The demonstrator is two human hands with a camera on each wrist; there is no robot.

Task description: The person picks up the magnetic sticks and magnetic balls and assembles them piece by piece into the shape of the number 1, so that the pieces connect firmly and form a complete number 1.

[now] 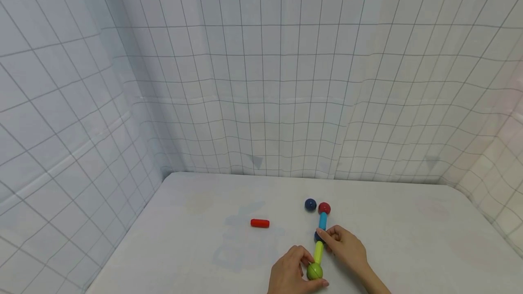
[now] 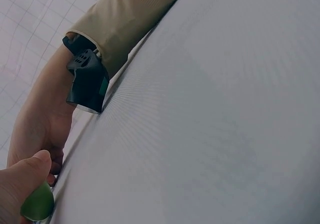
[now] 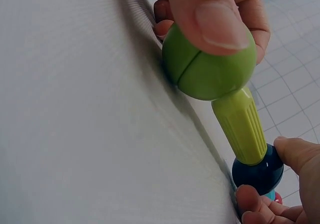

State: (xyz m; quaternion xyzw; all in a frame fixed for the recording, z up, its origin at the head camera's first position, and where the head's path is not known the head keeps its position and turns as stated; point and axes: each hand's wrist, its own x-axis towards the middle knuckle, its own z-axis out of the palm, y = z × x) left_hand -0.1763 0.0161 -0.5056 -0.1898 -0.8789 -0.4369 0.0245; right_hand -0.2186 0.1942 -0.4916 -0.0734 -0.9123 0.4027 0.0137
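Note:
A chain of balls and rods lies on the white table. From the near end it runs green ball (image 1: 314, 271), yellow-green rod (image 3: 241, 126), dark blue ball (image 3: 257, 170), light blue rod (image 1: 323, 221) and red ball (image 1: 324, 208). My left hand (image 1: 291, 270) grips the green ball between thumb and fingers; the right wrist view shows the thumb across it. My right hand (image 1: 346, 247) pinches the dark blue ball in the middle. In the left wrist view, part of the green ball (image 2: 38, 202) shows below the thumb.
A loose dark blue ball (image 1: 310, 204) sits beside the red ball. Farther left lies a red rod (image 1: 259, 223). Grid-patterned white curtains (image 1: 261, 80) enclose the back and sides of the table (image 1: 196, 239). A dark wrist device (image 2: 89, 81) is strapped at the right sleeve.

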